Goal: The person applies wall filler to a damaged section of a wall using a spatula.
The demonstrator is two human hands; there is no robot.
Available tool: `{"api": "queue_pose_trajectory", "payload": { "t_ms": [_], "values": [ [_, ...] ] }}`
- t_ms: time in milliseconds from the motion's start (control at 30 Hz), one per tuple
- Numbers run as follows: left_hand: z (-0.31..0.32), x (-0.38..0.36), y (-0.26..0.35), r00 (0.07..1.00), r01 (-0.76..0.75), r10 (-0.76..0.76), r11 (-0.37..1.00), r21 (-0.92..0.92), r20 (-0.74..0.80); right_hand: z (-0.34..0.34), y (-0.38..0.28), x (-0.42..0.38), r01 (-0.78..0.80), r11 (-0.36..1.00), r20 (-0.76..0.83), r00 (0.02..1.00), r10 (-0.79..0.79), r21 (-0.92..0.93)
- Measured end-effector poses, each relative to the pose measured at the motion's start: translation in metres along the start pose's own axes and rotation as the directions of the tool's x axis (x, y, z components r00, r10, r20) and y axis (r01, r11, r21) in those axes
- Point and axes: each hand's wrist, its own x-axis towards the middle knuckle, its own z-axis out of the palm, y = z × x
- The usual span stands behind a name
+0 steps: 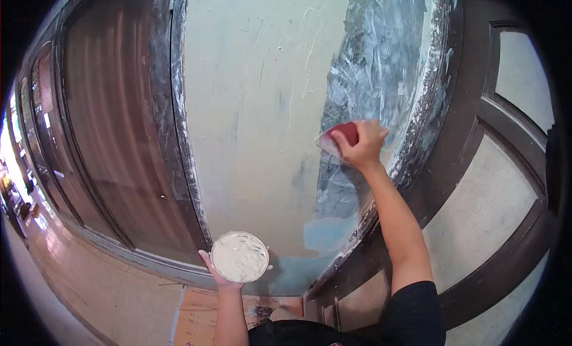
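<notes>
Head view: the right hand (366, 144) grips a red scraper (344, 135), its edge blurred against the wall panel (256, 119), while the left hand (223, 274), palm hidden, supports a round tub of cream paste (240, 257) low before the panel.

Moderately lit. Blown-out daylight at far left, glare patches on the floor (95, 268). Heavy fisheye bend, black corners. I see slight blur on the right hand (363, 144).
</notes>
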Motion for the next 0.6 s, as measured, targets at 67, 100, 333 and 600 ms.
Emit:
{"api": "queue_pose_trajectory", "payload": {
  "t_ms": [67, 100, 333, 600],
  "values": [
    [0.0, -0.001, -0.001, 0.999, -0.009, 0.008, 1.0, 0.015, 0.045, -0.001, 0.001, -0.003, -0.087, 0.996, -0.037, 0.996, 0.087, -0.011],
    [0.002, -0.003, -0.001, 1.0, -0.012, 0.012, 1.0, 0.002, 0.025, -0.004, 0.0, -0.012, -0.013, 0.998, 0.062, 0.998, 0.01, 0.06],
    [0.015, -0.009, -0.001, 1.0, -0.018, 0.018, 1.0, 0.008, 0.004, -0.007, -0.006, -0.022, 0.221, 0.966, 0.285, 0.925, -0.251, 0.133],
    [0.092, 0.002, -0.01, 0.999, -0.014, 0.01, 0.997, 0.073, 0.053, -0.086, -0.084, 0.034, -0.288, 0.664, 0.311, 0.946, 0.086, 0.69]
  ]
}}
